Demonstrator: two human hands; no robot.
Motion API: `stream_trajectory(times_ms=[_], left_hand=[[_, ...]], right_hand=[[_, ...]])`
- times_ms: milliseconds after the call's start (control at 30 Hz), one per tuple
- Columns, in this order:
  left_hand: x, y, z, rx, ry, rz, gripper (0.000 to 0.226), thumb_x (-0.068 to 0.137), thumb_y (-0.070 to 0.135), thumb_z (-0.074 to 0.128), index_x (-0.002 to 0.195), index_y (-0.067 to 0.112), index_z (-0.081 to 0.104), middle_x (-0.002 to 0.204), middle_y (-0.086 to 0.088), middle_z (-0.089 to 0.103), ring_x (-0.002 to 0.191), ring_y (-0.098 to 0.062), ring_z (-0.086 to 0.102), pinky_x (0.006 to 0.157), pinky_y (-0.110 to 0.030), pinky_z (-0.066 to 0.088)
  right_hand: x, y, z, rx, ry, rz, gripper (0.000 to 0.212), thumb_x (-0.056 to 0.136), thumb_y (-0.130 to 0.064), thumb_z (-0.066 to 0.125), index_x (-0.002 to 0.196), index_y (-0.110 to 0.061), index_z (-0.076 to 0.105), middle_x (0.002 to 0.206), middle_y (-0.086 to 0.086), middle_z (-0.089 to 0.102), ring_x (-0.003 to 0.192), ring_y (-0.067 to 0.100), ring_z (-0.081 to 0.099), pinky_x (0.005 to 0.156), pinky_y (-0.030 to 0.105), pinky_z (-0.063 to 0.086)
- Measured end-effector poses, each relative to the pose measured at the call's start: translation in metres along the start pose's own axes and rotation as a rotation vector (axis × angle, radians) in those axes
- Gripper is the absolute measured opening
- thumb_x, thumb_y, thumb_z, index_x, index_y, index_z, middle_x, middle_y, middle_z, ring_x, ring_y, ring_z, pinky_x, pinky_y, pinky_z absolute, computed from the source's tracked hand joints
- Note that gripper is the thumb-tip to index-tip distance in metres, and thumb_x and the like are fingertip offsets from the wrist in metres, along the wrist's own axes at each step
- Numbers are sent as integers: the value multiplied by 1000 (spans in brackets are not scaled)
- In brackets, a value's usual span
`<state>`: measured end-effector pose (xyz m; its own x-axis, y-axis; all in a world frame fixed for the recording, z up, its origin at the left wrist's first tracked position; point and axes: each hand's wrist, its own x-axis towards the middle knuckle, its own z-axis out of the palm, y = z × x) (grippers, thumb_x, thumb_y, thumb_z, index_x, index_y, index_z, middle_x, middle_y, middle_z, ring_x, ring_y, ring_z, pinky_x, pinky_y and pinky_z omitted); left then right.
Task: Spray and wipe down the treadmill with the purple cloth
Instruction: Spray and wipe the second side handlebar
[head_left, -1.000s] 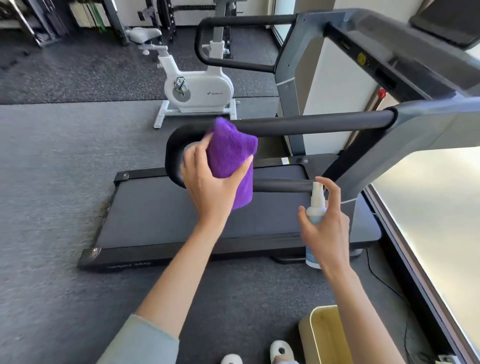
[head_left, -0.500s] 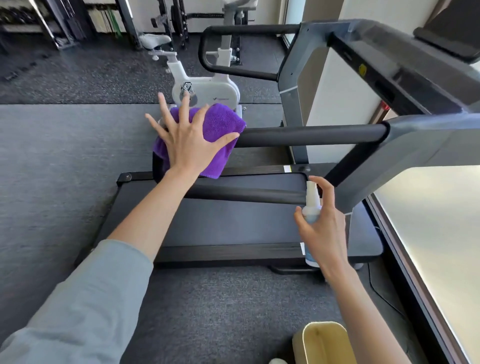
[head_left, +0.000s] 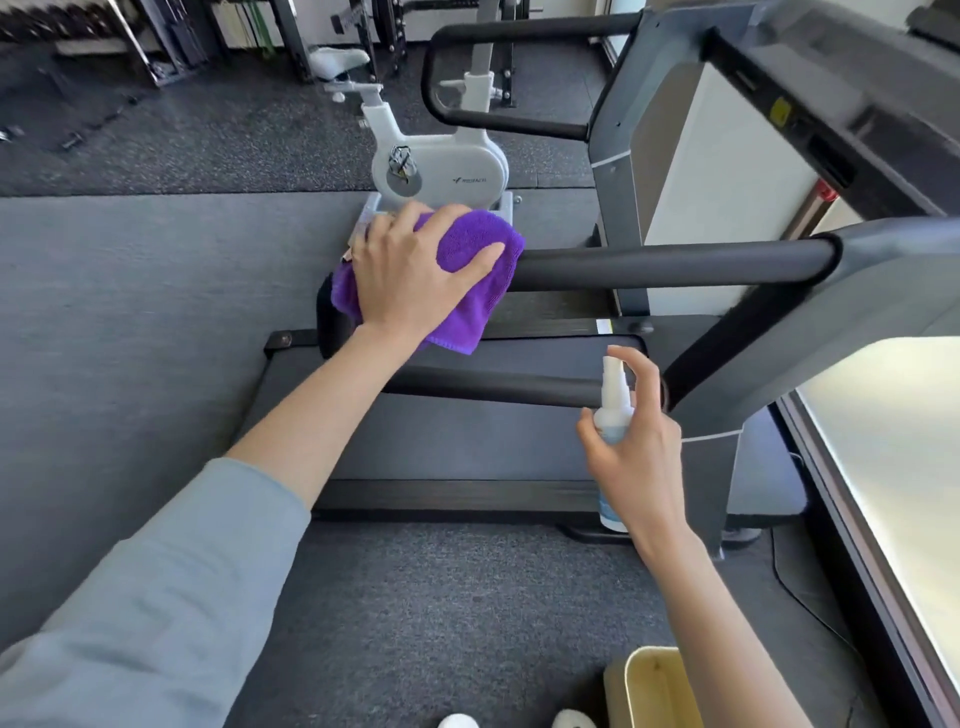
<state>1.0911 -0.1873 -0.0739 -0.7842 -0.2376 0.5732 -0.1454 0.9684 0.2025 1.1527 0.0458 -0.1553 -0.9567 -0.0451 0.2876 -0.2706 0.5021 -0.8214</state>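
We see the purple microfibre cloth (head_left: 470, 283) draped over the curved outer end of the near black foam-covered handrail (head_left: 670, 265) of the grey-framed treadmill (head_left: 618, 208), its lower edge hanging down toward the black running belt (head_left: 457, 441). The left hand (head_left: 415, 275) lies on top of the cloth, palm down; its grip is curled over the cloth and the rail beneath, with the thumb pressed against the cloth's right side. A grey long sleeve (head_left: 156, 597) covers the left forearm up to mid-arm.

The right hand (head_left: 639, 452) is held in front of the lower black handrail (head_left: 493, 387), well apart from the cloth. Its grip is wrapped round a small white-and-translucent spray bottle (head_left: 613, 410), held upright, with the index finger hooked over the white nozzle.

The treadmill stands on grey carpet floor (head_left: 104, 338). Beyond the cloth, a white stationary exercise bike (head_left: 441, 166) stands at the border of the dark speckled rubber flooring (head_left: 208, 140). At the bottom edge of the view, a pale yellow rectangular bin (head_left: 654, 691) sits on the floor near our feet.
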Motion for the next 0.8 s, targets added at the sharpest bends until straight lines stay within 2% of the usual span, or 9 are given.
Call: stream_trajectory(times_ms=[133, 300, 467, 567, 667, 733, 800], left_hand=[[9, 55, 18, 4, -28, 4, 61, 80, 77, 41, 113, 32, 66, 107, 1, 66, 98, -31, 58, 78, -38, 39], [10, 123, 33, -23, -76, 115, 63, 80, 79, 39, 115, 33, 63, 108, 3, 63, 95, -27, 58, 75, -35, 40], [1, 72, 20, -70, -23, 137, 64, 79, 78, 45, 122, 34, 61, 108, 1, 63, 96, -29, 58, 73, -36, 43], [5, 14, 4, -37, -3, 18, 65, 78, 78, 45, 120, 33, 64, 106, -3, 66, 99, -34, 59, 78, -41, 45], [7, -25, -7, -40, -29, -144, 63, 77, 78, 45, 117, 33, 64, 106, -7, 66, 102, -37, 58, 80, -46, 45], [12, -24, -4, 0, -21, -186, 61, 79, 75, 49, 115, 29, 66, 106, -10, 65, 101, -39, 58, 79, -46, 44], [18, -1, 4, 85, -19, -152, 60, 80, 72, 49, 110, 24, 69, 106, -11, 66, 98, -39, 59, 75, -42, 42]], right_hand=[[7, 5, -5, -3, 3, -4, 59, 85, -6, 63, 131, -35, 42, 71, -10, 54, 65, 21, 54, 63, 38, 44], [12, 17, -20, -48, 15, 14, 61, 85, -7, 64, 130, -40, 39, 63, -10, 49, 64, 14, 54, 59, 33, 38], [16, 19, -19, -31, 8, 32, 59, 86, -8, 63, 130, -40, 41, 61, -8, 47, 60, 16, 51, 59, 37, 43], [21, 16, -11, -14, -3, 7, 57, 86, -7, 63, 131, -34, 43, 61, -6, 46, 58, 16, 48, 61, 39, 44], [25, 16, -5, 14, -11, -4, 58, 86, -7, 63, 131, -37, 41, 64, -6, 48, 59, 16, 48, 59, 39, 46], [27, 18, -6, 42, -8, -3, 59, 87, -7, 63, 130, -40, 40, 65, -6, 50, 59, 17, 49, 58, 41, 49], [30, 24, -10, 57, 2, 6, 59, 87, -7, 63, 130, -40, 40, 66, -4, 52, 61, 21, 51, 60, 42, 50]])
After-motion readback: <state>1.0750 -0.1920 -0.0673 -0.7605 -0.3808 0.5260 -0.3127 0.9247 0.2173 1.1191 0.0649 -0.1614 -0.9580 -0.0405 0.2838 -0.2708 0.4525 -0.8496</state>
